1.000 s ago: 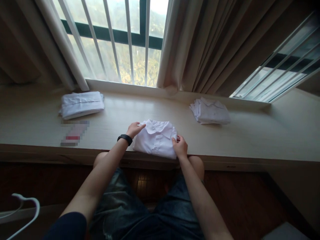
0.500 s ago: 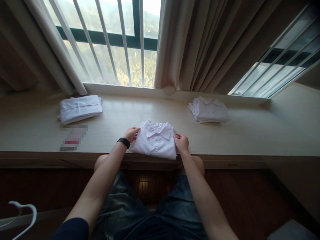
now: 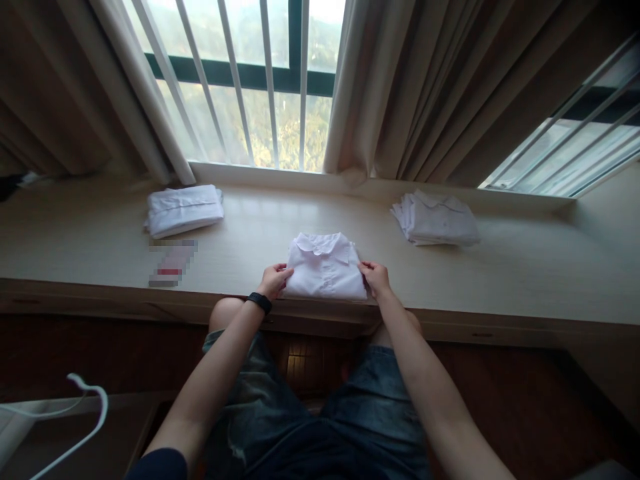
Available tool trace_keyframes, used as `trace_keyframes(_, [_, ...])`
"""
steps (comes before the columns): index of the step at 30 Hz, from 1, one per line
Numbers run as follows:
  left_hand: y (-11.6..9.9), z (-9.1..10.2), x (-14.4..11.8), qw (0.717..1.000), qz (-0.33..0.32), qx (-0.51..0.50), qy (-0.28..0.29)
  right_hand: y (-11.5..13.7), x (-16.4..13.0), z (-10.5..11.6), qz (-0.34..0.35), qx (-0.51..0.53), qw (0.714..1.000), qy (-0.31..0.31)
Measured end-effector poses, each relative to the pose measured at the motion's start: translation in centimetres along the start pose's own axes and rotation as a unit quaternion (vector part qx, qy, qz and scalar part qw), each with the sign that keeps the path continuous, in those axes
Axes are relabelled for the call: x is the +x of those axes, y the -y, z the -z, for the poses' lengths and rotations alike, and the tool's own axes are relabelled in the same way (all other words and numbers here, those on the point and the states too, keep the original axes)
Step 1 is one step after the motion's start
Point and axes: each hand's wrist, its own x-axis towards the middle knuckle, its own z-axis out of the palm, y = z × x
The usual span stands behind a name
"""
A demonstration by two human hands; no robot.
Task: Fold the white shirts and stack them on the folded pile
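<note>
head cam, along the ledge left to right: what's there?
Folded white stack → blurred card → left hand → folded white shirt → right hand → second white stack. Both hands grip the shirt's near corners.

We find no text, label, brand or number that we can read. The small card (image 3: 173,264) lying on the window ledge (image 3: 525,280) near its front edge, towards the left end, is blurred out, showing only a red band.
</note>
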Motion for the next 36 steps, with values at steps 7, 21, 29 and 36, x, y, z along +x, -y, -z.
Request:
trace_keyframes(7, [1.3,1.3,-2.3,0.997,-0.032,0.064,0.030,-2.9,-6.2,2.4,-0.008,-0.113,0.994,-0.012])
trace_keyframes(21, [-1.8,-2.0,4.0,0.995,-0.072,0.066,-0.011,-1.9,-6.1,1.3,-0.009,-0.128,0.992,-0.013])
trace_keyframes(29, [-1.9,-3.3,5.2,0.995,-0.061,0.063,0.040,-3.6,-6.0,1.4,0.016,-0.033,0.999,0.007])
trace_keyframes(36, [0.0,-2.0,3.1,0.974,-0.129,0.180,-0.042,-4.1,-6.6,1.7,0.027,-0.002,0.999,-0.025])
